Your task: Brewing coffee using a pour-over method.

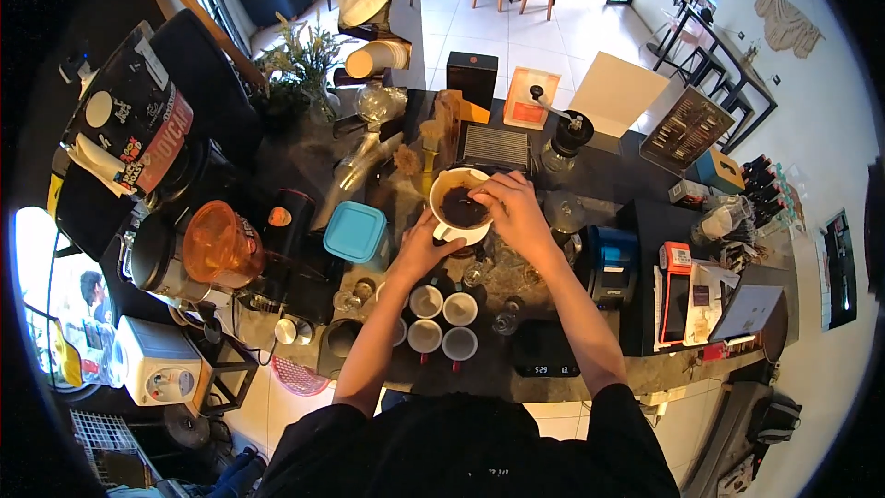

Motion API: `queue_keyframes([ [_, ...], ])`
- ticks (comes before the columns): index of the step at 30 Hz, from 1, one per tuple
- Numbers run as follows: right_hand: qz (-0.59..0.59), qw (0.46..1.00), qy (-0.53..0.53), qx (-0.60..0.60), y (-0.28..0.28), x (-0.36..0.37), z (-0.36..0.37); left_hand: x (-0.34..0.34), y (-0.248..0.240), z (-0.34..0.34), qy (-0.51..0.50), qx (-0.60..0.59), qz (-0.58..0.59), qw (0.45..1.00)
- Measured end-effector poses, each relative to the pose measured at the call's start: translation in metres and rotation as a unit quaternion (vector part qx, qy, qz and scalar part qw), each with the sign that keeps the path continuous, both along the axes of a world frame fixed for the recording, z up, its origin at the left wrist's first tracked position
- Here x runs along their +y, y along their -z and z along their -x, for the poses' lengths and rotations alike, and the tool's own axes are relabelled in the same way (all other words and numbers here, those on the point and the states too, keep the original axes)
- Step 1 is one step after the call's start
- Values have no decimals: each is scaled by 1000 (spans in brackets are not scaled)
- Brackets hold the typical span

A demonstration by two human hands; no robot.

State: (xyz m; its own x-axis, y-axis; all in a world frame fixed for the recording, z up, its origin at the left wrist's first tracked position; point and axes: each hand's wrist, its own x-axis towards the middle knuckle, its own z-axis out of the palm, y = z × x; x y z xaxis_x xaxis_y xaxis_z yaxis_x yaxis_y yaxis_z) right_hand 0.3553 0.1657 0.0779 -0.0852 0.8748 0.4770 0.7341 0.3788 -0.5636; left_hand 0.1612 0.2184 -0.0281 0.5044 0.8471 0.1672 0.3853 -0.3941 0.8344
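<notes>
A white pour-over dripper point(463, 238) stands at the middle of the counter, lined with a paper filter that holds dark coffee grounds point(464, 208). My left hand point(421, 247) is closed around its near left side, the fingertips at its lower edge. From the right, my right hand point(514, 209) reaches over the rim with its fingers bunched on the filter's edge. Whatever supports the dripper is mostly hidden beneath it. Nearer to me is a cluster of white cups point(424, 336), some with red handles. A black digital scale point(546, 349) lies to their right, its display lit.
A blue-lidded container point(356, 232) sits left of my left forearm. Beyond the dripper are a drip tray point(495, 147) and a hand grinder point(568, 140). A blue-and-black machine point(608, 266) stands right of my right forearm. Small glasses point(505, 317) stand near the cups.
</notes>
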Motion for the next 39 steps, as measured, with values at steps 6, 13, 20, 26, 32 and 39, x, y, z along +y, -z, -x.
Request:
queue_keyframes([
  [6,1,996,64,-55,5,-5,7,-7,-5,-3,-3,61,16,998],
  [13,-9,995,75,-62,6,-4,12,-1,-3,-3,-5,111,5,994],
  [20,-34,991,107,-67,6,-12,24,4,-1,-6,0,119,-14,993],
  [26,-8,991,114,-64,14,-24,34,-3,11,-1,-11,105,-41,994],
  [32,-25,991,120,-53,12,-21,35,2,6,-2,-4,101,-25,995],
  [39,1,992,110,-54,9,-20,34,3,6,-2,5,100,-16,995],
])
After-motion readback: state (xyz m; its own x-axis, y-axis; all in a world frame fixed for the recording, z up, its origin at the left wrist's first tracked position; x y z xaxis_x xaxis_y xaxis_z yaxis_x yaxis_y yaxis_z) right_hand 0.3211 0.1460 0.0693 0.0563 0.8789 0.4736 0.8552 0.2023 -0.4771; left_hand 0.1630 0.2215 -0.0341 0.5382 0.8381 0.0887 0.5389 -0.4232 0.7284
